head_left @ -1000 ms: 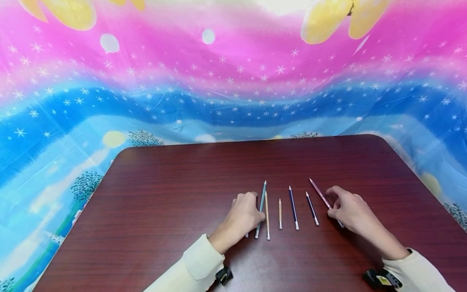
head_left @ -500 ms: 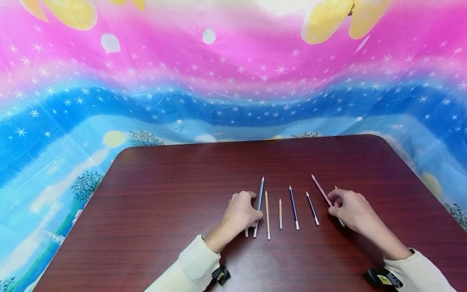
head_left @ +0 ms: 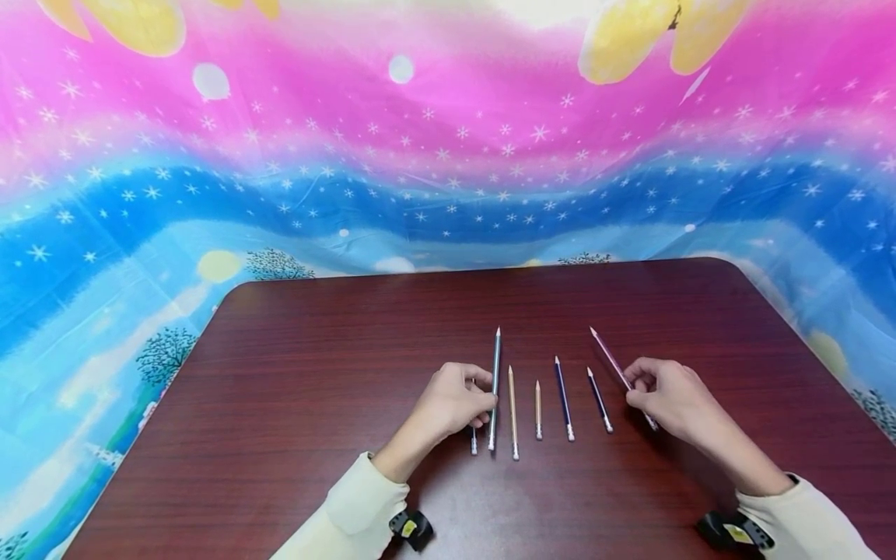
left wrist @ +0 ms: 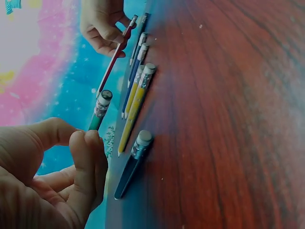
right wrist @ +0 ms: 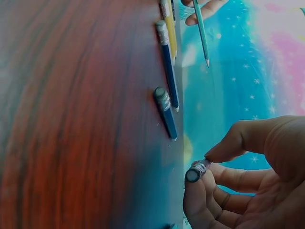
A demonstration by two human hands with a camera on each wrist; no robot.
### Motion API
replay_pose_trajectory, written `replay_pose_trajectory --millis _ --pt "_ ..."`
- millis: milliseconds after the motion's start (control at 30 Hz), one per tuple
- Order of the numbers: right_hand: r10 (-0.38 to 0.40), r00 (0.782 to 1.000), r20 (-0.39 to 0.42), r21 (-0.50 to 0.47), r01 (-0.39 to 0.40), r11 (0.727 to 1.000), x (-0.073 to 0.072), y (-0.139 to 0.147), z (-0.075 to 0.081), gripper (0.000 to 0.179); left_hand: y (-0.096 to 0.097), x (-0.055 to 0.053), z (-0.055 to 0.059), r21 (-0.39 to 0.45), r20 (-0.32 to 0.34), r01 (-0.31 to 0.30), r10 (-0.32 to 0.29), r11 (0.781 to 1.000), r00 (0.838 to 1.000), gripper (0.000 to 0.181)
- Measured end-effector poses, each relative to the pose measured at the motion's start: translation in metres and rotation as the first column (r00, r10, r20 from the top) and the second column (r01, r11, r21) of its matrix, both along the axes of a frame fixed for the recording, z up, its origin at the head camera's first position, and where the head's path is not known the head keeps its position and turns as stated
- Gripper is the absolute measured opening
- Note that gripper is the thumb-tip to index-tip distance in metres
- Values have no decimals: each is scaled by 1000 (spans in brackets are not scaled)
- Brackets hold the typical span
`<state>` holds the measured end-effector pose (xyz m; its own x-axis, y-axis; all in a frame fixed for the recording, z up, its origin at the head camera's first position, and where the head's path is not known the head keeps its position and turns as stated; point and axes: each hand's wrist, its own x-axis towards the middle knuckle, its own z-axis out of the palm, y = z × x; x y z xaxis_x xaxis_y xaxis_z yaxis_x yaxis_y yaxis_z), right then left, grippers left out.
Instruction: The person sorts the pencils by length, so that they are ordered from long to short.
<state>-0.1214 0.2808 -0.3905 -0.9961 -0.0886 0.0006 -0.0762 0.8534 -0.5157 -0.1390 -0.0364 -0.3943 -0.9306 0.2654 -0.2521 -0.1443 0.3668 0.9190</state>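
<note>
My left hand point(head_left: 451, 398) pinches a teal pencil point(head_left: 496, 359) between thumb and fingers, its tip pointing away. In the left wrist view the eraser end of this pencil point(left wrist: 101, 106) stands off the table. A short dark pencil point(head_left: 474, 446) lies below that hand, partly hidden by it. On the other side, my right hand point(head_left: 673, 393) pinches a pink pencil point(head_left: 607, 355), tilted with its tip to the far left. Its eraser end point(right wrist: 198, 171) shows above the table in the right wrist view.
Between the hands lie a long yellow pencil point(head_left: 513, 412), a short yellow pencil point(head_left: 537, 411), a long blue pencil point(head_left: 563, 400) and a short blue pencil point(head_left: 599, 400). The brown table point(head_left: 336, 350) ends at a colourful cloth backdrop point(head_left: 448, 155).
My left hand has carried the teal pencil leftward and up, away from the long yellow pencil. The pink pencil has risen slightly in my right hand. The pencils between them have not moved.
</note>
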Motion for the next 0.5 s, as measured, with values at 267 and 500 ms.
replay_pose_trajectory --millis 267,500 --pt "25 999 45 -131 -19 991 0 -11 5 19 -9 -1 -3 167 57 -17 8 986 998 31" --pt "86 990 115 -374 -37 926 -2 -32 11 32 -13 -3 0 290 117 -44 10 956 993 35"
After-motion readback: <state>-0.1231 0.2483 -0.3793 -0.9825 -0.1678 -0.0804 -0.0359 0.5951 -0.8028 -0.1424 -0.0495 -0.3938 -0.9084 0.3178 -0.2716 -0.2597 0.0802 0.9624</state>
